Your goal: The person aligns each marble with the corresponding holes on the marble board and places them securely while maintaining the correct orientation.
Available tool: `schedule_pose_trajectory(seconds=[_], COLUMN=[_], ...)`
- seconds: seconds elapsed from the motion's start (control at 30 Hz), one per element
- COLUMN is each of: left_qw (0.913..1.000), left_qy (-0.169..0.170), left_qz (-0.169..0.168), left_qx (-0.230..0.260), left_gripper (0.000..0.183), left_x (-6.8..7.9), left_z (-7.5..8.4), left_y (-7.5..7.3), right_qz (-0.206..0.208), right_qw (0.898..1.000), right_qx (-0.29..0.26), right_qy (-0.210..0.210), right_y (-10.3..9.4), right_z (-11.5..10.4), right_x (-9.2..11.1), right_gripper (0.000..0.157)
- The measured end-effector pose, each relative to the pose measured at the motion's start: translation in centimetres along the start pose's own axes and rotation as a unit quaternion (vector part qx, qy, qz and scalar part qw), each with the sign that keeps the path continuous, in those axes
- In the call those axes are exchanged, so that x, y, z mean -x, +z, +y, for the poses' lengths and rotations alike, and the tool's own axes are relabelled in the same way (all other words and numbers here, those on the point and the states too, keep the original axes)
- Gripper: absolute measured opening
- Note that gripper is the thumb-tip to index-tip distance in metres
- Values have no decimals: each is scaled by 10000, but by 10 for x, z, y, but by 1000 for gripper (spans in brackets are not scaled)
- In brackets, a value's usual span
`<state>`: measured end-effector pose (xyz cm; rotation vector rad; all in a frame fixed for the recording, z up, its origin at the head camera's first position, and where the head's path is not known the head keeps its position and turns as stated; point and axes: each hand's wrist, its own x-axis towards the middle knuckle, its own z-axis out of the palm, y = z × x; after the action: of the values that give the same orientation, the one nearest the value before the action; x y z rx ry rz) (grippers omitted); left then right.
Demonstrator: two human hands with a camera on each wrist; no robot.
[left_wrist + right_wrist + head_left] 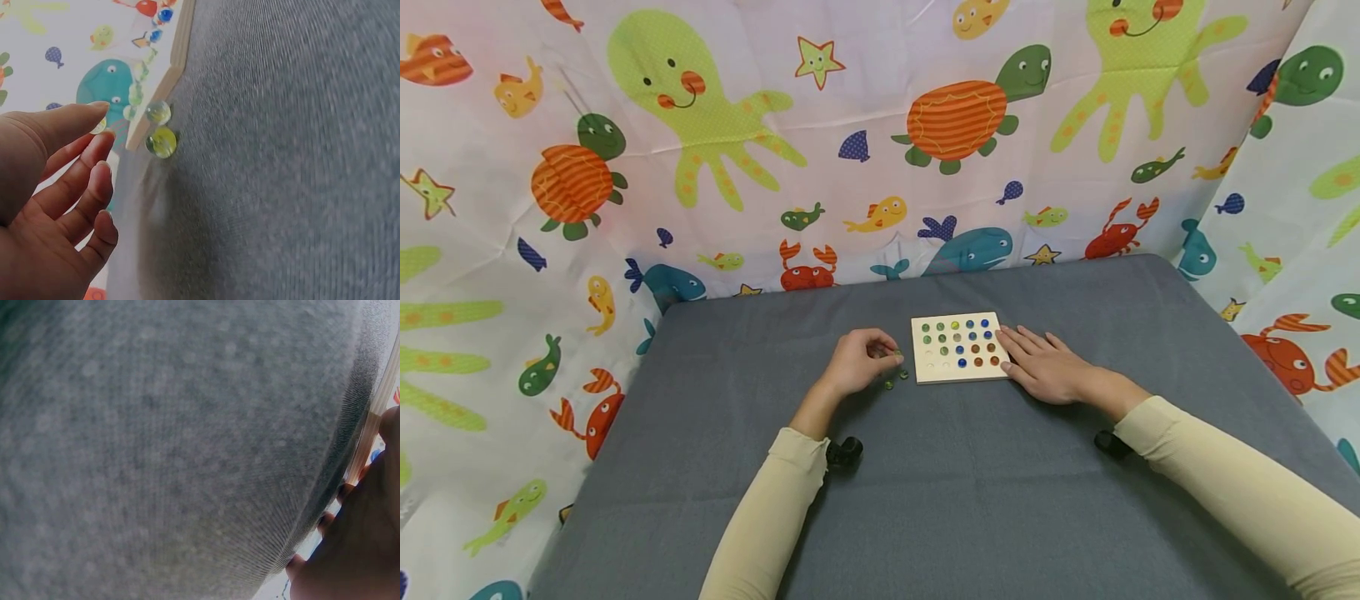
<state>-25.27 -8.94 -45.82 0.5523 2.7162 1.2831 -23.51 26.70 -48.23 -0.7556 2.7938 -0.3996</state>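
My left hand point(859, 362) is left of a pale wooden board point(937, 375). Its thumb and index finger pinch a clear marble with a yellow-green tint point(99, 125), while the other fingers curl loosely below. Two loose marbles lie on the cloth by the board's near left corner: a yellow-green one point(162, 142) and a paler one point(158, 112). Green, yellow, blue and brown-red marbles sit in rows on the board; bare hollows show at its lower left. My right hand point(1051, 367) lies flat, fingers extended, fingertips on the board's right edge.
Grey cloth point(925, 517) covers the table. A printed curtain point(850, 100) with sea animals hangs behind it and along both sides. Black wrist devices sit under both forearms, the left one point(846, 452) close to the cloth.
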Motion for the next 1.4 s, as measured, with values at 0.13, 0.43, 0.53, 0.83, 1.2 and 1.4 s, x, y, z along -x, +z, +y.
schedule_pose_trajectory(seconds=[0.13,0.43,0.53,0.83,1.2,1.4], left_qw=[10000,9997,9996,9994,9986,9981], left_qy=[80,225,254,250,426,429], left_qz=[-52,-68,-116,-230,-317,-389], left_qx=[18,6,34,70,-56,-185], left_gripper=[15,16,16,14,13,12], left_x=[1,-2,-3,-5,-10,-12], left_z=[5,13,16,24,28,32], left_y=[2,9,11,19,29,34], right_qz=[-27,-37,-61,-79,-88,-22], right_qw=[10000,10000,10000,10000,10000,10000], right_qx=[-23,-50,-31,-27,-35,-3], right_qy=[7,18,26,6,-3,-3], right_y=[0,1,0,0,0,1], right_z=[0,1,1,2,2,2], right_x=[1,2,2,2,1,1], right_gripper=[64,65,65,66,66,65])
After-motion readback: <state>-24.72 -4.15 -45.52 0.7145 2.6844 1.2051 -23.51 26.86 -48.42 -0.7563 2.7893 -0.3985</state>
